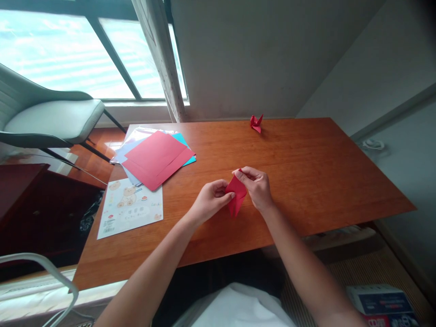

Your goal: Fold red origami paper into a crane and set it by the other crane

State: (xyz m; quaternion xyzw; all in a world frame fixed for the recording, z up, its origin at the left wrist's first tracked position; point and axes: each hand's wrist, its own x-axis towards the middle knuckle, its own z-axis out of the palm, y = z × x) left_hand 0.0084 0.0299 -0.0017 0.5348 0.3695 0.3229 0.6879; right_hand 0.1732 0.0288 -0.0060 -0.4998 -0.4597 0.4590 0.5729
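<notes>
A narrow, folded red paper piece (237, 193) is held up over the near half of the table, its top tip uppermost and two slim points hanging downward; whether those points touch the wood cannot be told. The left hand (214, 199) has a narrow pinch on its left edge, thumb in front, and the right hand (257, 185) pinches the very top tip between thumb and fingertips. Both hands are over the brown, wood-grained rectangular table (306, 168), whose near edge runs beneath the forearms. Beyond the hands, a broad stretch of wood reaches to the far edge, where a small red folded-paper bird (256, 123) sits close to the grey wall (238, 59). To the right, brown tabletop runs out to the pointed near-right corner, well apart from the right hand. The left side is tighter: a fanned stack of flat red paper sheets (156, 159) overlaps a bright blue paper sheet (185, 147), and a white card printed with a bear (131, 206) lies just nearer, close to the table's left edge. Past that edge stands a pale, padded chair (57, 120) beside the window.
</notes>
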